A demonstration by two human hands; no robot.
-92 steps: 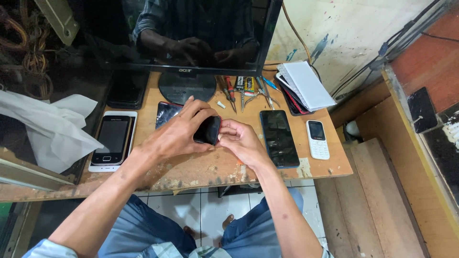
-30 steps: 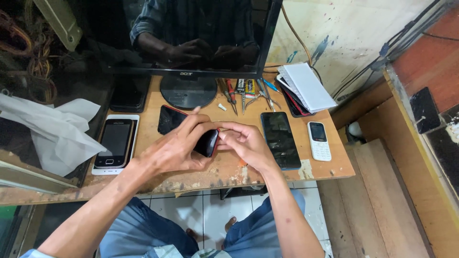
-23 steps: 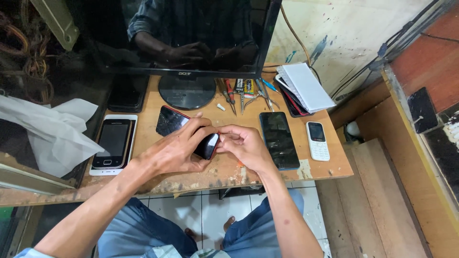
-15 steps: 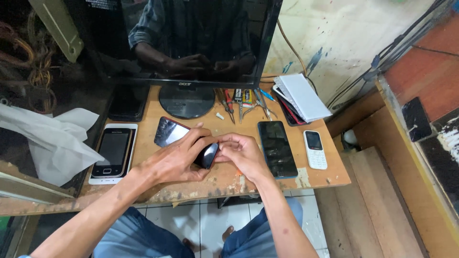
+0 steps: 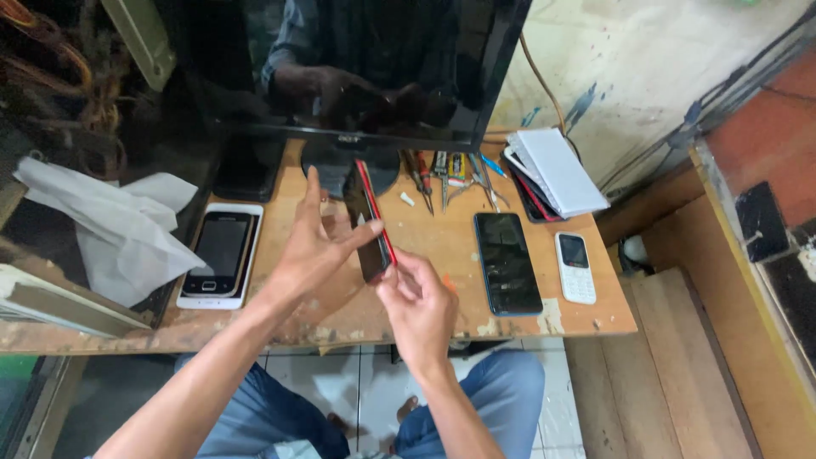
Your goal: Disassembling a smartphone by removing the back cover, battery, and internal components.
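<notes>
A thin black phone with a red edge (image 5: 371, 223) is held upright, edge-on, above the wooden desk (image 5: 442, 319). My left hand (image 5: 313, 242) is at its left side with the thumb laid across its face and the fingers spread upward. My right hand (image 5: 418, 299) pinches the phone's lower end from below. The phone's back is hidden from me.
On the desk lie a white-framed smartphone (image 5: 219, 253), a black smartphone (image 5: 507, 262) and a white keypad phone (image 5: 575, 267). Hand tools (image 5: 442, 174) and stacked notebooks (image 5: 552, 170) sit by the dark monitor (image 5: 357, 68). White crumpled paper (image 5: 110, 229) lies left, a wooden step (image 5: 680, 357) right.
Both hands have lifted off the desk. Earlier they pressed together on a small dark item low on the desk; now a red-edged phone stands upright between them and the left fingers are spread.
</notes>
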